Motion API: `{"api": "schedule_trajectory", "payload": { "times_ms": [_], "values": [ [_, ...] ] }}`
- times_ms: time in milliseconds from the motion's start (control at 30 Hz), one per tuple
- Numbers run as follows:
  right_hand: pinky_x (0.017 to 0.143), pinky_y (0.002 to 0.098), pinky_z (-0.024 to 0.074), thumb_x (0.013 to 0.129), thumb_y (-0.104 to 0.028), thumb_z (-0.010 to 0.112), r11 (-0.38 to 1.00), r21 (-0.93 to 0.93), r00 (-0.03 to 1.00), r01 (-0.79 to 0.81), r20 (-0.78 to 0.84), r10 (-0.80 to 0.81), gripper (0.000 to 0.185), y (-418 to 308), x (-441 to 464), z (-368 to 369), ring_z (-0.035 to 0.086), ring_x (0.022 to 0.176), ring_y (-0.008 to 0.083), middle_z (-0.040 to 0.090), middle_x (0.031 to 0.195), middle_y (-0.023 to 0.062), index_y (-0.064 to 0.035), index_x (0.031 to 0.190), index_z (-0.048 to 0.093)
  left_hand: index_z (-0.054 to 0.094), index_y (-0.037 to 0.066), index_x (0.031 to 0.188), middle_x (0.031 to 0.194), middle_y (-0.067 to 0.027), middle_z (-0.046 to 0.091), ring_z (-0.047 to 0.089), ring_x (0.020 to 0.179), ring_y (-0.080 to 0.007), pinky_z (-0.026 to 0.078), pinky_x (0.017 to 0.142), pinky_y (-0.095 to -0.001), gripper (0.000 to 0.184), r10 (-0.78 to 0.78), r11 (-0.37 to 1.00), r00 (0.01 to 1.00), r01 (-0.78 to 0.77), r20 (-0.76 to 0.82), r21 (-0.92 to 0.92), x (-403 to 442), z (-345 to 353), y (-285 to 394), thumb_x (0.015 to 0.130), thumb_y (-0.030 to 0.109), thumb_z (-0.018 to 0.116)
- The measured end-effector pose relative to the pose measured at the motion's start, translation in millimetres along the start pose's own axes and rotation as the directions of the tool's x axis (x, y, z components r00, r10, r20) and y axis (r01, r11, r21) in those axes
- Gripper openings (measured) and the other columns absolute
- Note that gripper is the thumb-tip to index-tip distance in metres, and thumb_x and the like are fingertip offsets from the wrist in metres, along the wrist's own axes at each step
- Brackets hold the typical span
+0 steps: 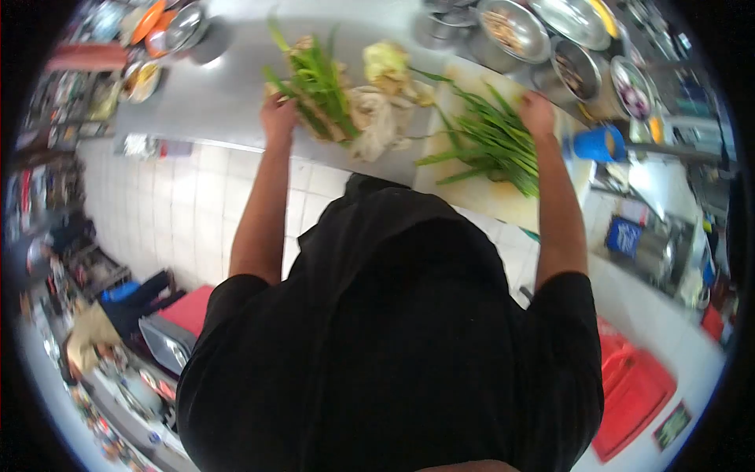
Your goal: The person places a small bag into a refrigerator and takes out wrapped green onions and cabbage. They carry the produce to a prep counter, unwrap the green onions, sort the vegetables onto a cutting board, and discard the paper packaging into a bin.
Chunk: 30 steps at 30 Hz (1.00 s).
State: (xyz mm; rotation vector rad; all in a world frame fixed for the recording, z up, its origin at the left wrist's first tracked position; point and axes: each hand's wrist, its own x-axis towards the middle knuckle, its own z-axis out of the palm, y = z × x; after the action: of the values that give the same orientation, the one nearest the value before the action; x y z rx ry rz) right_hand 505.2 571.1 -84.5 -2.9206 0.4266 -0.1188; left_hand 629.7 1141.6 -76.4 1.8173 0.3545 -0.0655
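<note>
My left hand (279, 118) is at the left side of a bundle of long green stalks (321, 82) with brown, paper-like wrapping around it, its fingers closed on the bundle's edge. Long-leaved green onions (491, 138) are spread over a pale, stained cutting board (456, 193). At their right end is my right hand (537, 114), fingers curled at the stalks; its grip is partly hidden. Between the hands lie a pale yellow-green cabbage (387, 64) and a crumpled cream cloth or bag (381, 118).
Metal bowls (513, 31) and a deep pot (576, 71) holding food line the right back. A blue cup (599, 144) stands right of the board. The steel counter (212, 102) ends at a front edge before my body. A red bin (633, 393) is at lower right.
</note>
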Motion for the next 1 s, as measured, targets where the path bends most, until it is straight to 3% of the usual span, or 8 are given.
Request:
{"api": "schedule_trajectory", "payload": {
  "times_ms": [100,233,333,433,600,667,833,1000],
  "values": [
    [0.081,0.0468,0.0501,0.081,-0.009,0.059,0.977,0.050,0.979,0.206,-0.011,-0.206,0.018,9,-13,-16,0.062,0.093,0.0395,0.065,0.097,0.0192,-0.0048,0.096,0.067,0.067,0.002,0.114,0.077,-0.0005,0.063,0.054,0.063,-0.0087,0.041,0.052,-0.0239,0.031,0.009,0.996,1.000,-0.010,-0.007,-0.093,2,-3,-9,0.083,0.007,0.069],
    [0.082,0.0461,0.0495,0.085,-0.012,0.061,0.988,0.092,0.983,0.121,0.124,-0.132,0.023,-1,-54,-54,0.062,0.093,0.0405,0.065,0.101,0.0202,-0.0023,0.105,0.067,0.066,0.003,0.112,0.085,-0.0020,0.066,0.056,0.067,-0.0091,0.042,0.054,-0.0243,0.027,-0.093,0.971,0.996,0.090,-0.003,-0.220,-22,-9,15,0.085,0.007,0.068],
    [0.080,0.0420,0.0514,0.085,-0.010,0.063,0.965,0.014,0.965,0.261,-0.037,-0.260,0.026,-23,-74,-63,0.065,0.090,0.0362,0.067,0.102,0.0178,-0.0021,0.110,0.067,0.065,0.002,0.113,0.088,-0.0031,0.067,0.059,0.072,-0.0109,0.046,0.060,-0.0259,0.027,-0.109,0.969,0.994,0.110,0.018,-0.220,-22,-18,7,0.086,0.005,0.065],
    [0.078,0.0362,0.0527,0.085,-0.010,0.066,0.942,0.332,0.997,0.044,-0.075,-0.020,0.028,-113,-70,-90,0.066,0.087,0.0279,0.068,0.101,0.0148,-0.0006,0.111,0.067,0.067,0.000,0.115,0.094,-0.0058,0.068,0.062,0.079,-0.0134,0.050,0.068,-0.0276,0.029,-0.140,0.944,0.988,0.153,0.065,-0.292,-26,-26,-1,0.087,0.003,0.061],
    [0.074,0.0310,0.0526,0.084,-0.019,0.073,0.620,0.773,0.957,0.130,0.067,-0.284,0.034,-293,-66,-63,0.067,0.081,0.0213,0.069,0.095,0.0130,-0.0006,0.113,0.067,0.064,0.005,0.125,0.107,-0.0049,0.068,0.063,0.090,-0.0157,0.052,0.076,-0.0303,0.034,-0.065,0.956,0.971,0.127,0.232,-0.265,-37,-23,8,0.091,0.009,0.058],
    [0.074,0.0311,0.0534,0.085,-0.020,0.072,0.671,0.691,0.906,0.267,0.057,-0.419,0.035,-349,-57,-26,0.067,0.080,0.0188,0.070,0.093,0.0114,-0.0014,0.114,0.067,0.062,0.005,0.128,0.110,-0.0047,0.067,0.062,0.094,-0.0146,0.052,0.078,-0.0297,0.037,0.043,0.989,0.961,-0.001,0.274,-0.151,-37,-13,-1,0.091,0.009,0.057],
    [0.080,0.0499,0.0500,0.080,-0.026,0.069,0.854,0.286,0.845,0.434,0.201,-0.496,0.032,-414,-40,29,0.064,0.093,0.0408,0.068,0.097,0.0198,-0.0004,0.097,0.062,0.058,0.003,0.132,0.115,-0.0079,0.067,0.062,0.100,-0.0155,0.052,0.082,-0.0308,0.042,0.234,0.972,0.944,-0.220,0.234,-0.084,-49,-13,-12,0.091,0.009,0.057],
    [0.080,0.0493,0.0491,0.077,-0.023,0.064,0.900,0.411,0.920,0.145,0.278,-0.275,0.028,-413,-21,33,0.063,0.093,0.0434,0.067,0.094,0.0228,-0.0008,0.095,0.061,0.062,0.003,0.123,0.110,-0.0138,0.066,0.066,0.093,-0.0217,0.053,0.081,-0.0345,0.042,0.284,0.933,0.957,-0.260,-0.065,0.248,-43,-62,-28,0.082,0.009,0.066]
  ]
}}
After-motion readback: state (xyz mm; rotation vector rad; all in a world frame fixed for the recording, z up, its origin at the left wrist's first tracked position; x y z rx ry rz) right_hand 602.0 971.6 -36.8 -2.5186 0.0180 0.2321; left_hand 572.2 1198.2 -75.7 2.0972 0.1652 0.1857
